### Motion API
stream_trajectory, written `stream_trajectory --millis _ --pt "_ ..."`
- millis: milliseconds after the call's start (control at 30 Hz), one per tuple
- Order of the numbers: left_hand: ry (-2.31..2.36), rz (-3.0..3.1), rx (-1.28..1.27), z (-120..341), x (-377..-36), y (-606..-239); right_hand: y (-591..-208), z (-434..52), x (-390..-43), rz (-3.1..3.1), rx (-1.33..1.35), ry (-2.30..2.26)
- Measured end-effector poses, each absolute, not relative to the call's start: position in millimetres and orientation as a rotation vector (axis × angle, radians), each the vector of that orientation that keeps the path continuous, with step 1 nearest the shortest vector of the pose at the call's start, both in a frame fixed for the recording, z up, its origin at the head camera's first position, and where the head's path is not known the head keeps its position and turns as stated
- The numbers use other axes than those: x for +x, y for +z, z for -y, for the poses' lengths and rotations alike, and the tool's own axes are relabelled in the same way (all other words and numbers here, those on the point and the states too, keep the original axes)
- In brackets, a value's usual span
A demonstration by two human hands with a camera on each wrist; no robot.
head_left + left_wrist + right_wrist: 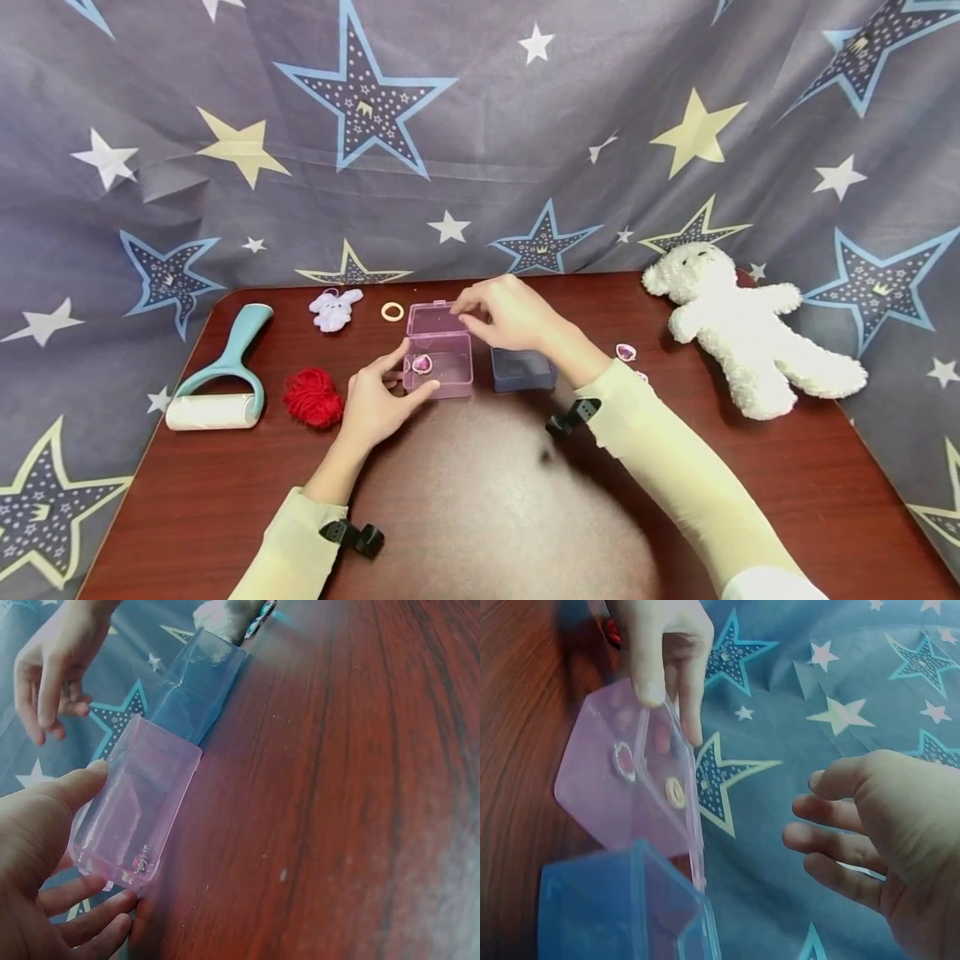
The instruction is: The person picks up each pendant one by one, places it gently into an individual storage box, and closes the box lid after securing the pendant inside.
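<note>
The left hand (372, 406) steadies the small pink plastic box (438, 362) at mid-desk (480, 500), thumb and fingers curled against its near wall. The right hand (501, 312) hovers over the raised lid, fingers loosely spread, holding nothing. A pink heart gem (422, 364) lies inside. A careless nudge could likely tip the light box and spill the gem. No writing is readable.

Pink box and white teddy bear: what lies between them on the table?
In the head view, a blue box, the right hand and forearm, and a pink gem lie between pink box and teddy bear.
</note>
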State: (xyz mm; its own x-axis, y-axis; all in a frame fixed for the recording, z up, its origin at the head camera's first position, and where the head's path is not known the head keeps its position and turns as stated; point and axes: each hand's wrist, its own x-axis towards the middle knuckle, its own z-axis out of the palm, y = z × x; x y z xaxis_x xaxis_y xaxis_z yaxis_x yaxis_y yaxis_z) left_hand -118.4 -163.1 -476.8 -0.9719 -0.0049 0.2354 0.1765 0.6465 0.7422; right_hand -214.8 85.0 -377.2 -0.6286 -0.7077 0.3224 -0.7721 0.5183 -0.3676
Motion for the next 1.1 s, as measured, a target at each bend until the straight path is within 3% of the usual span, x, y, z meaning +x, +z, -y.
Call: stream_trajectory --millis 700,1100 --pt "-1.236 2.640 -0.147 163 -118 -478 -375 -172 -214 2.565 0.996 0.774" --pt "-1.237 2.650 -0.124 162 -118 -479 -392 -224 -207 2.630 0.882 0.709"
